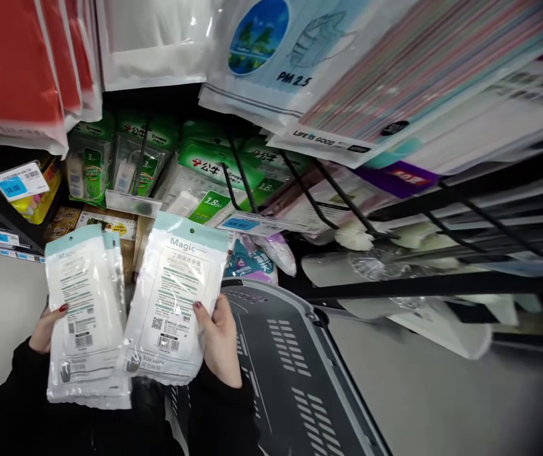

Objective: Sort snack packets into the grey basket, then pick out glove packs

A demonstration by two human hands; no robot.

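My left hand (pixel 47 329) grips a white glove pack (pixel 85 297) with a pale green top, its thumb lying on the front. At least one similar pack shows behind it along the right edge. A wider glove pack (pixel 173 278), marked "Magic" and "Size Guide", is pinched at its right side by my right hand (pixel 222 345), thumb in front. Both packs face me with their printed text and barcodes. They are held upright, side by side, and their lower edges meet. The fingers behind the packs are mostly hidden.
A grey plastic cart or basket (pixel 294 373) stands below, right of my hands. Green-topped packs of power strips (pixel 204 190) hang ahead behind a price rail (pixel 261 225). Large packs (pixel 271 63) hang overhead, red ones (pixel 14 63) at left. Black metal hooks (pixel 309 190) jut out.
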